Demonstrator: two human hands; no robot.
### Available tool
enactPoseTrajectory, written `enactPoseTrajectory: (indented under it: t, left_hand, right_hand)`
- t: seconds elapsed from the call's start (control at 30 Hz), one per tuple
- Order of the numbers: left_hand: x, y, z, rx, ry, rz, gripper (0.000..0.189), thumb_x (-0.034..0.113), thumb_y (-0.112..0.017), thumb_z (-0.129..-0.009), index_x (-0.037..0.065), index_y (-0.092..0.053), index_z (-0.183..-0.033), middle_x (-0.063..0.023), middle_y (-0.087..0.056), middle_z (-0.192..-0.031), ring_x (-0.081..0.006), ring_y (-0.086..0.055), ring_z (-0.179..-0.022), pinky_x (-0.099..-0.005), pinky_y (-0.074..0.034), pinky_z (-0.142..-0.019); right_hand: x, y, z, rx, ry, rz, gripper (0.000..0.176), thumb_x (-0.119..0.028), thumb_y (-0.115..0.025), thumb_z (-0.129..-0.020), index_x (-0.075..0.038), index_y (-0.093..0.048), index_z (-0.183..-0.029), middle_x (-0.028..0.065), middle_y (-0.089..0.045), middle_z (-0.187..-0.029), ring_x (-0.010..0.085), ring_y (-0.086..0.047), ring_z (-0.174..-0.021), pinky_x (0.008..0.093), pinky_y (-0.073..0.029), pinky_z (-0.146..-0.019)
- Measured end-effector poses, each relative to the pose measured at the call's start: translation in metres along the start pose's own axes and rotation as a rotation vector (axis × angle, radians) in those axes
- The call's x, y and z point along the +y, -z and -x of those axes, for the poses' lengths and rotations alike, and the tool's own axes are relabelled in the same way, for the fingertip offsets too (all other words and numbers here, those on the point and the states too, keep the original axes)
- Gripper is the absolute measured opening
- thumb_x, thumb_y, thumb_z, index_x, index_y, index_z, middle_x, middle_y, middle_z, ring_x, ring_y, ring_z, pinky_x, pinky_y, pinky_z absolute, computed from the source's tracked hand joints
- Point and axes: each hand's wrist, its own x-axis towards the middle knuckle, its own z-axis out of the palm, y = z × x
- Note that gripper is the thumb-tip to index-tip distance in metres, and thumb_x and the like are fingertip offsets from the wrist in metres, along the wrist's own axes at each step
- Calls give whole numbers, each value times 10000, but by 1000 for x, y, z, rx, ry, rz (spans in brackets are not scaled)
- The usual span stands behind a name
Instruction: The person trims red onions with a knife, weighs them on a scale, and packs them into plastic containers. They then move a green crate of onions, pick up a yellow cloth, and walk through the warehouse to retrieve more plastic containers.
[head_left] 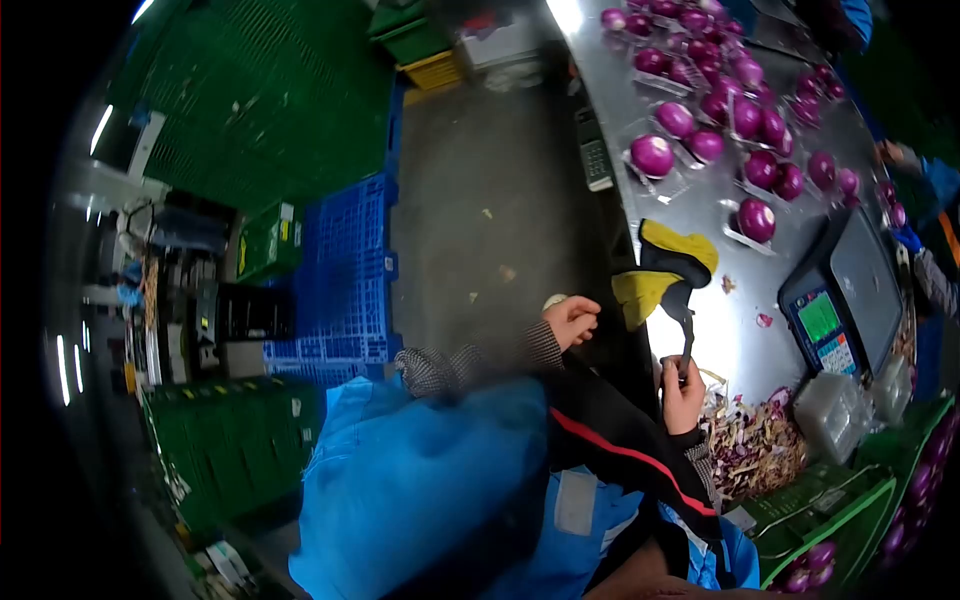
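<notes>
My right hand (pixel 683 398) is closed at the table's near edge, pinching a dark strip that runs up to a pair of yellow-and-black work gloves (pixel 665 265). The gloves hang partly over the metal edge. To the left, my left hand (pixel 573 322) is held over the floor with its fingers loosely bent and apart, and nothing clear shows in it. Just behind that hand is a small pale round thing (pixel 554 300), which I cannot make out. Beside my right hand lies a heap of onion skins (pixel 755 445).
Peeled red onions (pixel 652 156) in clear trays cover the far metal table (pixel 625 90). A scale (pixel 840 300) with a lit display stands right, near stacked clear trays (pixel 832 415). Green crates (pixel 830 520) are at lower right, a blue pallet (pixel 345 270) left. Another person's hand (pixel 900 157) is across the table.
</notes>
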Motion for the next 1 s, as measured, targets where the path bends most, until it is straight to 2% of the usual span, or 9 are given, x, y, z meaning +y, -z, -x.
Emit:
enactPoseTrajectory:
  t: [0.1, 0.23, 0.33, 0.5, 0.67, 0.77, 0.83, 0.97, 1.0]
  left_hand:
    - [15, 8, -5, -18, 22, -18, 328, 213, -563, -933, 66, -542, -1225, -61, -618, -1007, -126, -611, -835, -260, -515, -742]
    - [6, 45, -26, -107, -64, 44, 277, 168, -594, -916, 53, -565, -1168, -52, -636, -901, -113, -601, -758, -275, -519, -656]
    - [8, 104, -54, -24, -131, 80, 246, 150, -581, -926, 44, -564, -1147, -54, -641, -903, -111, -590, -749, -268, -517, -667]
    - [35, 219, -82, 182, -203, 153, 253, 152, -573, -933, 39, -565, -1159, -62, -642, -960, -119, -595, -794, -278, -519, -717]
    - [71, 320, -81, 369, -138, 1, 291, 154, -594, -918, 22, -575, -1177, -97, -665, -1076, -160, -629, -939, -313, -518, -834]
    - [53, 345, -114, 392, -156, 8, 296, 171, -615, -905, 20, -587, -1158, -89, -677, -1033, -166, -630, -945, -310, -513, -845]
    - [32, 354, -149, 368, -182, 46, 289, 185, -614, -904, 25, -594, -1143, -62, -678, -959, -137, -628, -850, -303, -521, -769]
    - [90, 383, -167, 294, -13, 272, 251, 205, -597, -907, 42, -616, -1098, -15, -645, -870, -92, -590, -740, -265, -496, -661]
    - [95, 395, -182, 348, -123, 88, 245, 207, -600, -897, 53, -624, -1085, -23, -650, -877, -99, -594, -751, -263, -496, -675]
  right_hand:
    - [-20, -29, -20, -71, 93, 141, 122, -109, -577, -916, 9, -603, -935, 90, -601, -719, 138, -553, -661, 291, -448, -621]
    - [-35, -74, -57, -178, 202, 109, 113, -75, -556, -923, 24, -599, -957, 111, -607, -771, 157, -569, -726, 296, -461, -688]
    - [-51, -122, -96, -203, 238, 120, 113, -75, -553, -932, 11, -601, -987, 74, -600, -801, 114, -548, -749, 264, -453, -664]
    - [-116, -225, -164, -325, 328, 210, 107, -102, -577, -927, 1, -602, -913, 37, -563, -692, 89, -483, -619, 267, -412, -577]
    - [-162, -314, -226, -547, 417, 328, 95, -93, -589, -912, -3, -597, -885, 93, -569, -659, 153, -530, -570, 307, -440, -558]
    - [-176, -342, -262, -608, 430, 405, 96, -107, -607, -898, -13, -607, -882, 132, -609, -685, 216, -605, -596, 329, -478, -590]
    - [-178, -353, -291, -648, 399, 434, 98, -113, -613, -893, -15, -610, -886, 131, -613, -688, 221, -612, -603, 330, -483, -598]
    - [-187, -379, -358, -679, 449, 366, 123, -142, -608, -897, -19, -609, -888, 131, -607, -681, 219, -616, -611, 337, -488, -606]
    - [-193, -385, -379, -710, 413, 399, 130, -150, -607, -896, -20, -608, -893, 137, -609, -694, 247, -623, -625, 345, -492, -616]
